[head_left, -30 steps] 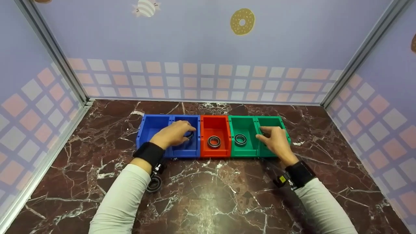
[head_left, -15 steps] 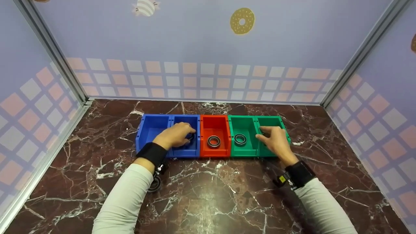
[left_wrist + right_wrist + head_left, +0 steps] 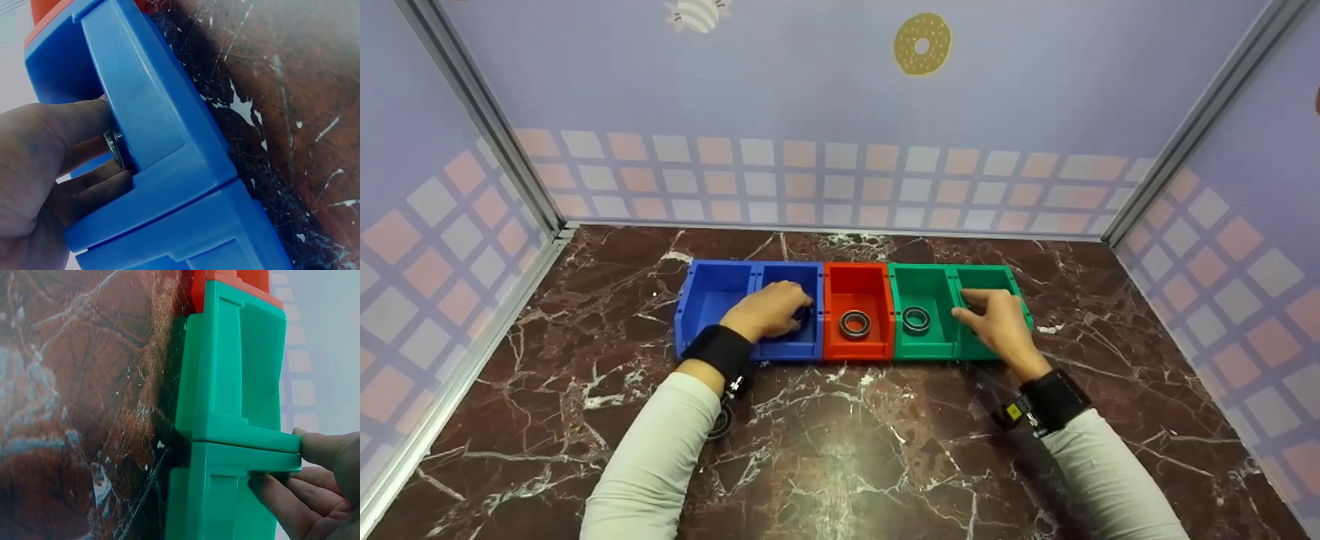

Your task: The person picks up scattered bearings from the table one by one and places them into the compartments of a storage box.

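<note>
My left hand reaches down into the second blue bin and grips a ball bearing, mostly hidden by the fingers and the bin's front wall. My right hand pinches the adjoining walls of the two green bins, thumb on one side and fingers on the other. One bearing lies in the red bin, toward its front. Another bearing rests in the left green bin.
At the far left of the row sits another blue bin. One more bearing lies on the dark marbled table, partly covered by my left wrist strap. A patterned wall stands behind, with side walls left and right.
My left hand has shifted slightly right and lower in the second blue bin, its forearm covering more of the bearing on the table. The right hand keeps its place.
</note>
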A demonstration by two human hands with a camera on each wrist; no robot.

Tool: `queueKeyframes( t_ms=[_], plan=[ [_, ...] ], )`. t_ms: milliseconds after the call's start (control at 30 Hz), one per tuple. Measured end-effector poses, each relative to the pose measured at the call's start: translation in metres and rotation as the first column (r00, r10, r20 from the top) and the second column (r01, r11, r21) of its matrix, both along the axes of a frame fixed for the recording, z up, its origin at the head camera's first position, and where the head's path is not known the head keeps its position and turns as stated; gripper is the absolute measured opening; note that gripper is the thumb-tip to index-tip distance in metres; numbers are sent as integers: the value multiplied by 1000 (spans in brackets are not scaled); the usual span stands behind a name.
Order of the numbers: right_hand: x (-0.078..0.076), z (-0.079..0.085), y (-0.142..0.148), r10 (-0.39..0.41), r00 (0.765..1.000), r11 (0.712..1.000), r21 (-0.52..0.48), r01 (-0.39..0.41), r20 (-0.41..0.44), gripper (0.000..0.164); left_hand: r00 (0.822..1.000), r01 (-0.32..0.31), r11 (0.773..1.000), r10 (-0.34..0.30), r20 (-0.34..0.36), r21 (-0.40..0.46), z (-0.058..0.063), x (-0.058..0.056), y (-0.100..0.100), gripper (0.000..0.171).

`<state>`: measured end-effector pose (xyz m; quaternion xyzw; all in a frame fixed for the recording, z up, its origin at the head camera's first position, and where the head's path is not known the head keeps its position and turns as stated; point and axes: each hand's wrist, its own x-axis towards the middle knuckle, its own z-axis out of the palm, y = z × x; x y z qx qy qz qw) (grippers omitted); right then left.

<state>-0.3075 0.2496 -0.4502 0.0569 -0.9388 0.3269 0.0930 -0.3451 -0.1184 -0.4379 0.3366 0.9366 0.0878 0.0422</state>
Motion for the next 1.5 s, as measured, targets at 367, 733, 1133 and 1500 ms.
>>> queueKeyframes(
  t_ms=[367,733,1133,1500],
  plan=[
    [-2,1,0,8,1000,1000,6,-8,-14,45,999,-34,999,34,10,-19,-3,-1,4,4],
    [-2,1,0,5,1000,1000,10,-5,-14,45,999,-38,999,38,5,-37,-7,-1,6,5],
    [-2,1,1,8,1000,1000,8,-8,-19,46,999,-49,997,48,-3,-52,-8,0,7,5],
    [-1,0,0,10,1000,1000,1,-10,-10,45,999,-53,996,53,-6,-72,-9,0,7,6]
  ],
)
